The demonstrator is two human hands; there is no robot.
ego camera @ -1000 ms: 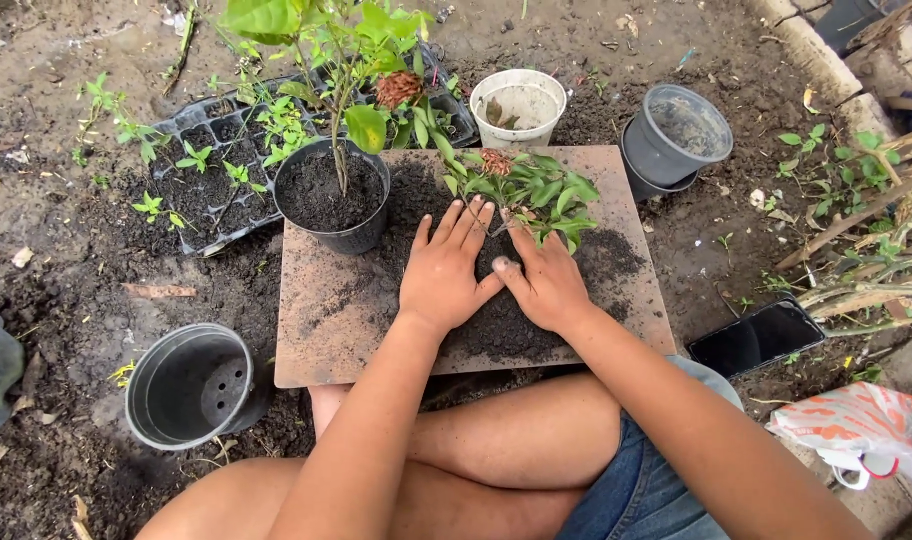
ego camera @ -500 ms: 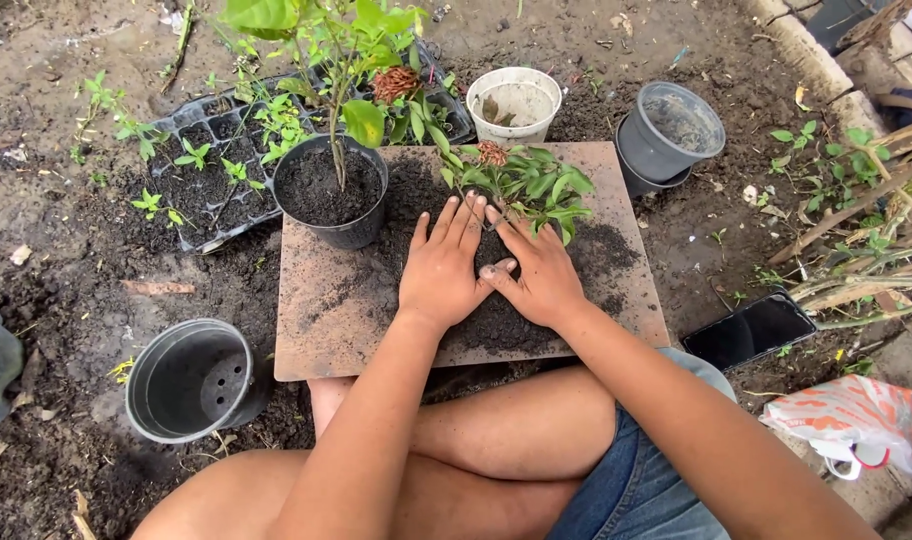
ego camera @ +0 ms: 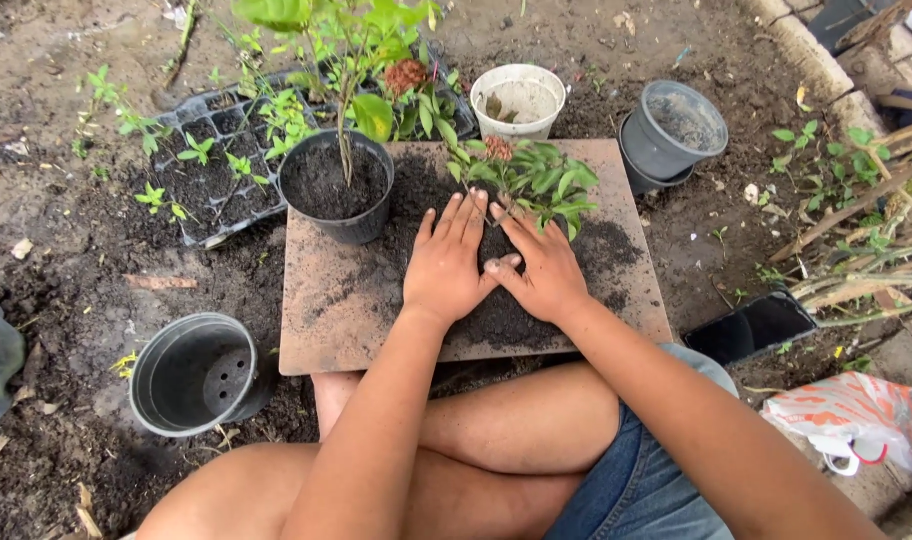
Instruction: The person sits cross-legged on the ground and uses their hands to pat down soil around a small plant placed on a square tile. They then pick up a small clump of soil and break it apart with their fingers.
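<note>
Both hands are laid flat and open on a mound of dark soil; nothing is clasped — the left hand is spread with its fingers pointing away from the body, the right hand is set beside it, and the two thumbs are touching over the middle of the heap; the soil is pressed or cupped between the palms rather than lifted. The mound is heaped on a flat brown board that is rested across the crossed legs; just beyond the fingertips a small leafy plant with a reddish flower head is seen, its base hidden behind the fingers, so it cannot be told whether it is rooted in the soil or merely laid on it.

On the far left of the board a black pot is stood, already filled with soil and holding a taller green plant — that much appears done; the small plant is judged not yet potted, and loose soil is scattered over the board. Around the board, on bare earth, are found an empty grey pot on its side, a black seedling tray with sprouts, a white pot, stacked grey pots, a dark phone-like slab and an orange-and-white bag.
</note>
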